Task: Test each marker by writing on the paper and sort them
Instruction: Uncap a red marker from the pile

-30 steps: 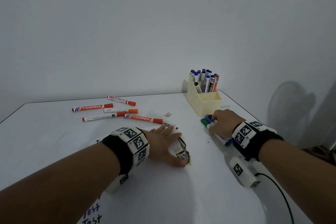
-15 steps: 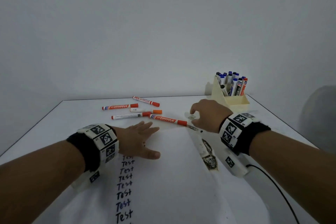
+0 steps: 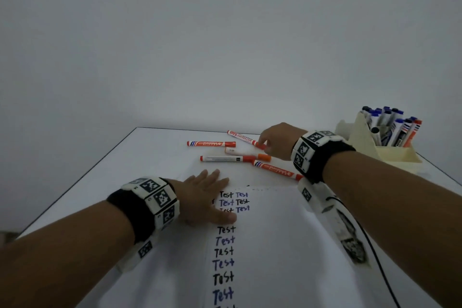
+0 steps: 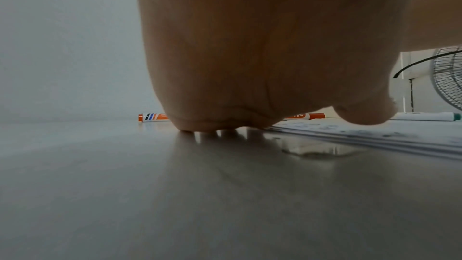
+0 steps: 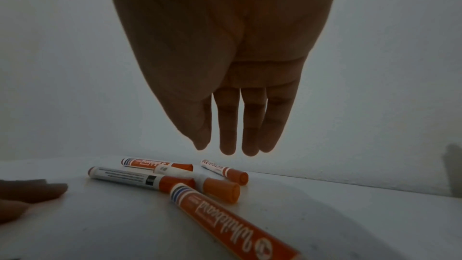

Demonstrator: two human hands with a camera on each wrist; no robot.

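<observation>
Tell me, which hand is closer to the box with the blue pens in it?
The right hand. It hovers over the orange markers, just left of the holder. The left hand lies flat on the paper, farther away.

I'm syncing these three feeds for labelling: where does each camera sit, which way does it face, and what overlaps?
Head: worn high, looking forward and down at the paper; both forearms, left hand and right hand show.
Left wrist: low at the table, looking along the flat palm.
Right wrist: above the table, looking past straight fingers at the orange markers.
Shared: all three views catch orange markers.
</observation>
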